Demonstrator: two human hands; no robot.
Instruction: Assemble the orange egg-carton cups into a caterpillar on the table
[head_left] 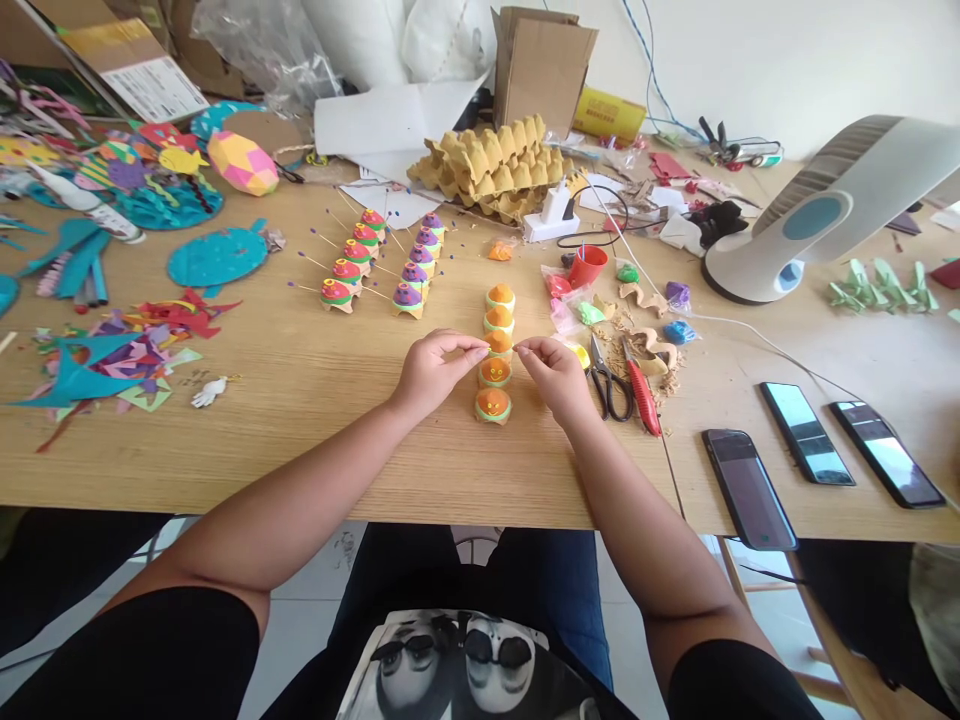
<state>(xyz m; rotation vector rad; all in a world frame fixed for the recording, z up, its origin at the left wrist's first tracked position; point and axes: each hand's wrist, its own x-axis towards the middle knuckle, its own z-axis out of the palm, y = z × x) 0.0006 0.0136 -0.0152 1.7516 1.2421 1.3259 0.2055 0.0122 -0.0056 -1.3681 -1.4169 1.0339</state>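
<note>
A strip of egg-carton cups [493, 404] topped with orange clay runs away from me on the wooden table. The two nearest cups have yellow smiling faces; the ones beyond have plain orange tops. My left hand [441, 368] pinches thumb and forefinger together at the left side of the middle cup. Opposite it, my right hand [553, 372] is also in a pinch, close to that cup's right side. Whatever lies between the fingertips is too small to make out. Yellow clay [580, 355] lies just beyond my right hand, partly hidden by it.
Black-handled scissors [611, 385] and a red utility knife [643, 390] lie right of my right hand. Finished caterpillar strips [417, 262], with pins sticking out, stand behind. Phones [750, 488] lie front right, a white lamp-like device [795, 220] behind them. Paper scraps [112, 365] cover the left.
</note>
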